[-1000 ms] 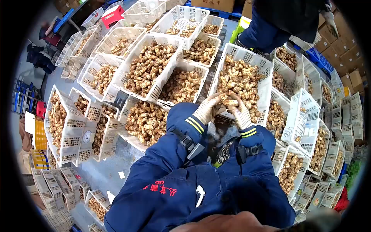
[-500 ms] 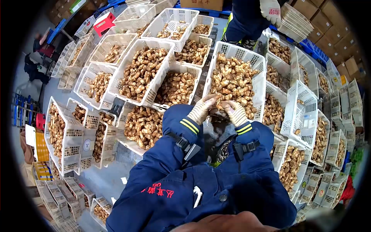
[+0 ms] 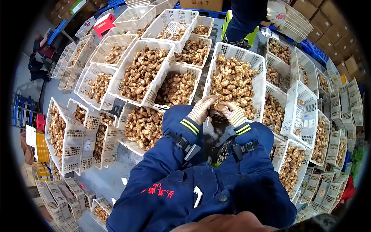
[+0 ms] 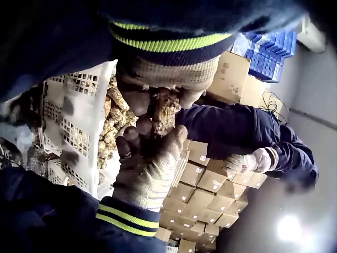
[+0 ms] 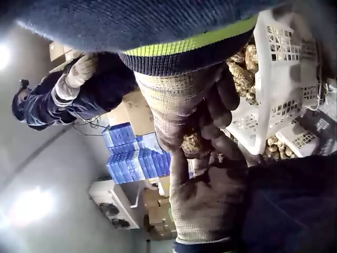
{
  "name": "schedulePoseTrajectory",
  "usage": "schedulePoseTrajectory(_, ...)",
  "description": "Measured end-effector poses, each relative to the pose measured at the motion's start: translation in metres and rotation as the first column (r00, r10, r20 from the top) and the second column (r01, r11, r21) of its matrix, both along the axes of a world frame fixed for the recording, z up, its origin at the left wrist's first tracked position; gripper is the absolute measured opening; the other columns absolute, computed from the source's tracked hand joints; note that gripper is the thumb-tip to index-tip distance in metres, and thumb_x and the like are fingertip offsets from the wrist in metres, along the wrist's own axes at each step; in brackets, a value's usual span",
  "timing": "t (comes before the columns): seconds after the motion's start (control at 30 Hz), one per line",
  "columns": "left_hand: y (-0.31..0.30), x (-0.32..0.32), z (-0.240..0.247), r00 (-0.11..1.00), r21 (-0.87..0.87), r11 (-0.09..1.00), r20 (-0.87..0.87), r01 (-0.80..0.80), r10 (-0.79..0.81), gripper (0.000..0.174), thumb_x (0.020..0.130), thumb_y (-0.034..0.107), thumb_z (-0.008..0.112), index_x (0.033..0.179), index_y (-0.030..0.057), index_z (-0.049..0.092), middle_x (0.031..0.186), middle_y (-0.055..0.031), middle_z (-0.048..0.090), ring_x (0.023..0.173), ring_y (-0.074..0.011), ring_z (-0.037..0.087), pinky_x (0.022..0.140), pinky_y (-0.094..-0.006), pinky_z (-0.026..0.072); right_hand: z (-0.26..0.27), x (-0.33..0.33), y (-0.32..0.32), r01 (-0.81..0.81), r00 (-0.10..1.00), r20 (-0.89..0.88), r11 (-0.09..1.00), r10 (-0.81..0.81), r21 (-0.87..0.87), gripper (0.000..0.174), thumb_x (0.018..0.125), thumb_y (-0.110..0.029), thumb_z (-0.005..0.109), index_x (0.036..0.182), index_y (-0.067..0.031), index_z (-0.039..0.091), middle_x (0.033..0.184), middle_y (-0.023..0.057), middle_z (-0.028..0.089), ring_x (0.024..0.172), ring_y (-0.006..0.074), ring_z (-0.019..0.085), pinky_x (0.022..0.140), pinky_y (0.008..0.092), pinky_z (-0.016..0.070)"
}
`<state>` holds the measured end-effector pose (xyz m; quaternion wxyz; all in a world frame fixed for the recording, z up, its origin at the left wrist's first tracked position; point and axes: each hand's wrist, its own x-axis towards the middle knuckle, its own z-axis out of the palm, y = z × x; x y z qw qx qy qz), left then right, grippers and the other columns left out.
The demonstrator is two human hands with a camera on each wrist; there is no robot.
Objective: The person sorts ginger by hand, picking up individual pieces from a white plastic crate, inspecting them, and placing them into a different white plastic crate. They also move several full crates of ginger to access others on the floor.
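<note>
Both gloved hands meet over the near edge of a white crate [image 3: 236, 49] heaped with knobby brown-and-cream mushrooms. My left hand [image 3: 201, 109] pinches a mushroom [image 4: 165, 112] between thumb and fingers. From the other side, my right hand [image 3: 233, 113] grips the same mushroom, fingertips close to those of the left. In the left wrist view its rough, soil-marked surface shows between the two gloves. Only a small part of the mushroom [image 5: 191, 144] shows in the right wrist view, the rest being hidden by fingers. Dark stains cover the glove fingers.
More mushroom crates stand close on the left [image 3: 143, 77] and right [image 3: 299, 116], some stacked. Ahead, another person [image 3: 247, 19] in dark clothes stands beside a stack of nested crates [image 3: 296, 24]. Cardboard boxes [image 3: 324, 23] are piled at the back right, and a red stool [image 3: 104, 24] at the back left.
The mushroom, earlier lying lengthwise and plainly visible between my hands, is now turned and mostly covered by fingers. My head view shifted slightly. The other person's gloved hand moved left, to the nested crates.
</note>
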<state>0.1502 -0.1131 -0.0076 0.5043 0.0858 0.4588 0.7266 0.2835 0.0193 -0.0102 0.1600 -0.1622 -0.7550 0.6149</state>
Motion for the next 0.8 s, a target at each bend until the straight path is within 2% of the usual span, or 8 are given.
schedulePoseTrajectory(0.17, -0.001, 0.002, 0.008, 1.0, -0.01, 1.0, 0.001, -0.027, 0.027, 0.038, 0.089, 0.032, 0.064, 0.118, 0.007, 0.059, 0.109, -0.0016, 0.062, 0.097, -0.0159, 0.058, 0.077, -0.0337, 0.0488, 0.008, -0.001, -0.004, 0.001, 0.999, 0.035, 0.995, 0.003, -0.101, 0.045, 0.088, -0.038, 0.065, 0.114, -0.0003, 0.062, 0.096, 0.007, 0.069, 0.089, 0.0103, 0.062, 0.08, 0.024, 0.0487)
schedulePoseTrajectory(0.27, 0.003, -0.006, -0.003, 0.986, 0.092, 0.996, 0.164, -0.017, 0.002, 0.036, 0.091, 0.031, 0.062, 0.118, 0.0069, 0.059, 0.108, -0.0021, 0.062, 0.093, -0.0169, 0.06, 0.075, -0.0341, 0.0515, -0.006, -0.003, 0.001, 0.011, 1.0, -0.02, 1.0, -0.011, 0.009, 0.046, 0.088, -0.038, 0.065, 0.113, -0.0006, 0.062, 0.093, 0.0064, 0.069, 0.084, 0.009, 0.061, 0.076, 0.0236, 0.0489)
schedulePoseTrajectory(0.47, 0.001, -0.003, -0.005, 0.996, 0.113, 0.994, 0.085, -0.006, -0.004, 0.036, 0.092, 0.033, 0.059, 0.117, 0.0066, 0.059, 0.105, -0.0045, 0.063, 0.092, -0.0182, 0.061, 0.076, -0.0346, 0.053, -0.01, -0.001, 0.002, 0.017, 1.0, -0.023, 0.999, -0.018, -0.035, 0.049, 0.086, -0.042, 0.067, 0.112, -0.0009, 0.063, 0.087, 0.0035, 0.068, 0.072, 0.0063, 0.056, 0.066, 0.0226, 0.048)
schedulePoseTrajectory(0.57, 0.0, 0.001, 0.008, 0.998, 0.101, 0.995, 0.067, -0.019, 0.012, 0.036, 0.092, 0.033, 0.059, 0.116, 0.007, 0.059, 0.103, -0.0042, 0.064, 0.092, -0.018, 0.061, 0.075, -0.0346, 0.0527, -0.007, 0.0, 0.001, 0.015, 0.999, -0.032, 0.999, -0.016, -0.029, 0.052, 0.085, -0.042, 0.067, 0.114, 0.0003, 0.062, 0.089, 0.004, 0.068, 0.074, 0.0073, 0.058, 0.067, 0.022, 0.0483)
schedulePoseTrajectory(0.67, 0.002, -0.002, 0.002, 0.994, 0.084, 0.996, 0.11, -0.001, -0.009, 0.036, 0.092, 0.034, 0.06, 0.117, 0.0085, 0.059, 0.102, -0.0039, 0.064, 0.091, -0.0174, 0.06, 0.074, -0.0327, 0.0513, -0.007, 0.0, 0.0, 0.003, 0.998, -0.056, 0.981, -0.014, -0.193, 0.052, 0.085, -0.042, 0.067, 0.114, 0.0017, 0.061, 0.091, 0.0045, 0.067, 0.076, 0.0099, 0.062, 0.065, 0.0217, 0.0496)
schedulePoseTrajectory(0.77, 0.004, -0.004, 0.0, 0.99, -0.017, 1.0, 0.139, -0.025, 0.027, 0.038, 0.091, 0.036, 0.06, 0.119, 0.0101, 0.058, 0.1, -0.0029, 0.064, 0.088, -0.0167, 0.059, 0.073, -0.0309, 0.0496, 0.004, 0.001, -0.003, 0.072, 0.997, 0.017, 0.907, -0.071, -0.415, 0.044, 0.088, -0.034, 0.066, 0.112, 0.0025, 0.061, 0.09, 0.0036, 0.066, 0.073, 0.0099, 0.063, 0.063, 0.0214, 0.05)
schedulePoseTrajectory(0.8, 0.004, -0.005, -0.004, 0.993, 0.002, 1.0, 0.114, -0.009, 0.008, 0.038, 0.091, 0.037, 0.06, 0.118, 0.0107, 0.059, 0.1, -0.0026, 0.064, 0.088, -0.0165, 0.059, 0.073, -0.0309, 0.0493, 0.003, 0.0, -0.002, 0.091, 0.996, 0.013, 0.906, -0.094, -0.414, 0.048, 0.086, -0.038, 0.068, 0.112, 0.0015, 0.061, 0.087, 0.0034, 0.065, 0.068, 0.011, 0.062, 0.058, 0.0222, 0.0501)
